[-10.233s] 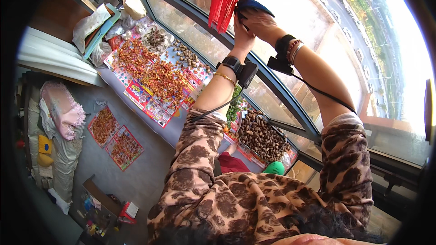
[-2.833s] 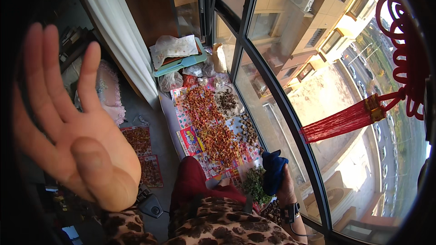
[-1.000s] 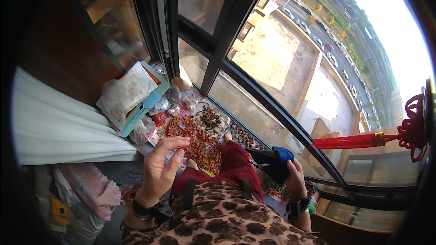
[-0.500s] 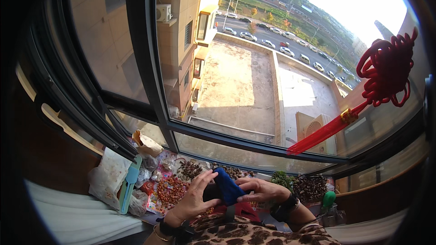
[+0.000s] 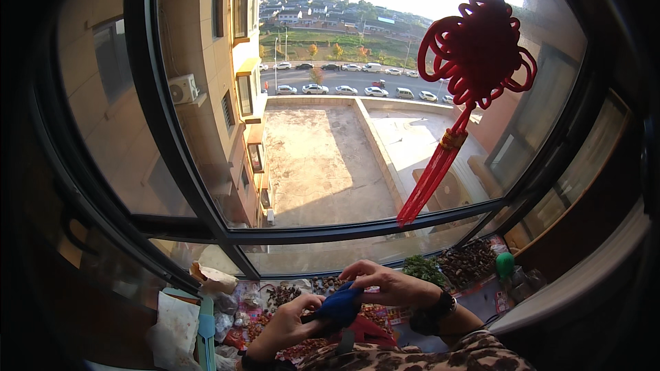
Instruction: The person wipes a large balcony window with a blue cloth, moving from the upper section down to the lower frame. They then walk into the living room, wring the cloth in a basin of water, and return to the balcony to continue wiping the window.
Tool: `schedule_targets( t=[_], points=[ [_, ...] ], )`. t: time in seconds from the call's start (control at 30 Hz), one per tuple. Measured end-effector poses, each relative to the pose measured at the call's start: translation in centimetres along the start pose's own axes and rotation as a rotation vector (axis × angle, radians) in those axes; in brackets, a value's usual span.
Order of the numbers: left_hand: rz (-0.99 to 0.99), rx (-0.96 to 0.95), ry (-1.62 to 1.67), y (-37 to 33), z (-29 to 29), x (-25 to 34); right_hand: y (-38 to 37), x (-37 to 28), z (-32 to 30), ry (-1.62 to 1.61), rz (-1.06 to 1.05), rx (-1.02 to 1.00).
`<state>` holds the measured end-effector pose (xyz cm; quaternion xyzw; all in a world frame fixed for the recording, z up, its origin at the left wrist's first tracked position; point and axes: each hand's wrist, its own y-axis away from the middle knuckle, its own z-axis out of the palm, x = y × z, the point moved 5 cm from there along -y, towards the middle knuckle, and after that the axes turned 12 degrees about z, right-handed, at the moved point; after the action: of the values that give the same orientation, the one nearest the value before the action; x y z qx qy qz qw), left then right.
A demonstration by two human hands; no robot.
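Observation:
A bunched dark blue cloth (image 5: 339, 308) is between my two hands, above the windowsill; its exact kind does not show. My left hand (image 5: 287, 326) grips its lower left side, with the fingers curled over it and something black beside them. From the upper right, my right hand (image 5: 390, 286) pinches the cloth's top edge between thumb and fingers. Under the hands lie reddish dried pieces (image 5: 302, 348) spread on printed sheets, partly covered by my arms. Red fabric (image 5: 371, 330) shows just below the cloth, against my leopard-print clothing.
Dark dried pieces (image 5: 467, 262) and a green leafy heap (image 5: 425, 269) lie right on the sill, near a green balloon-like object (image 5: 504, 264). Plastic bags (image 5: 223, 323) and a teal flat tool (image 5: 206, 326) stand left. A red knot ornament (image 5: 476, 55) hangs before the window (image 5: 330, 235).
The view has tilted up and turned level. The blue cloth, spread upright before, is now bunched lower between my hands. My right hand has risen to its top edge.

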<state>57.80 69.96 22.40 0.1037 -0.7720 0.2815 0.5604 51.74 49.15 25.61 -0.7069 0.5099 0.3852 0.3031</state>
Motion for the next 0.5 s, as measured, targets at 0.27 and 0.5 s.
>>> schedule_targets(
  t=[0.27, 0.5],
  points=[
    [0.099, 0.236, -0.225, -2.7, 2.5, 3.6, -0.5, 1.5, -0.7, -0.609, 0.032, 0.625],
    [0.342, 0.257, -0.402, -8.7, 2.2, 1.5, -5.5, 7.8, 5.2, -1.580, 0.170, 0.219]
  ],
)
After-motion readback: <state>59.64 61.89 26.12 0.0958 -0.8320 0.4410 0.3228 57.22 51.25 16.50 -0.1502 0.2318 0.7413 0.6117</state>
